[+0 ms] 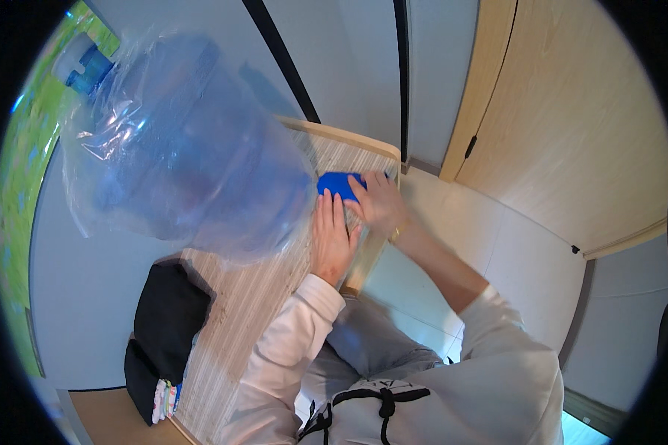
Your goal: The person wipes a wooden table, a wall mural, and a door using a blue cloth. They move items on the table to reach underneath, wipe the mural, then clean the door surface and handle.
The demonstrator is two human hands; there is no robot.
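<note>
A small blue object, perhaps a folded cloth, lies on the striped wood-look tabletop near its far right corner. Over its right part is my right hand, with the thumb and fingers gripping it and hiding that end. My left hand rests flat on the tabletop, its fingertips touching the near edge of the blue object and its thumb spread to the side. Just left of both hands stands a large blue water-cooler bottle wrapped in a clear plastic bag, its capped neck toward the upper left.
A black fabric item lies at the table's left side, with several small colourful packets by it. Grey wall panels rise behind the table. To the right are a tiled floor and a light wooden door.
</note>
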